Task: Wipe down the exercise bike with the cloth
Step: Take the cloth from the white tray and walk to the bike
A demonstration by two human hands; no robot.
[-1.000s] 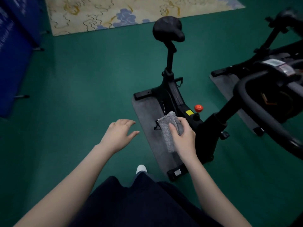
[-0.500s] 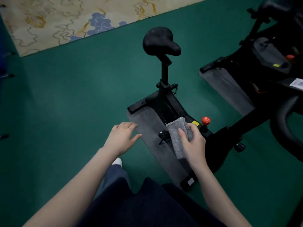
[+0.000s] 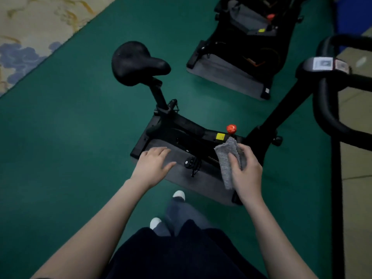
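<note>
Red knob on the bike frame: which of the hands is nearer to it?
Right. The right hand, gripping the grey cloth, sits just below the red knob with the cloth's tip almost reaching it; the left hand hovers farther left over the floor mat.

Dim, soft, slightly blurred wide-angle view

Looks like a gym or fitness room. Shows in the black exercise bike (image 3: pixel 187 127) standing on a grey mat (image 3: pixel 201 184), saddle (image 3: pixel 136 63) up, and in a second bike (image 3: pixel 241 43) just beyond on a mat of its own. Green floor (image 3: pixel 70 137) all around, patterned rug (image 3: pixel 30 27) at far left, thick black handlebar (image 3: pixel 326 109) looming at right.
</note>
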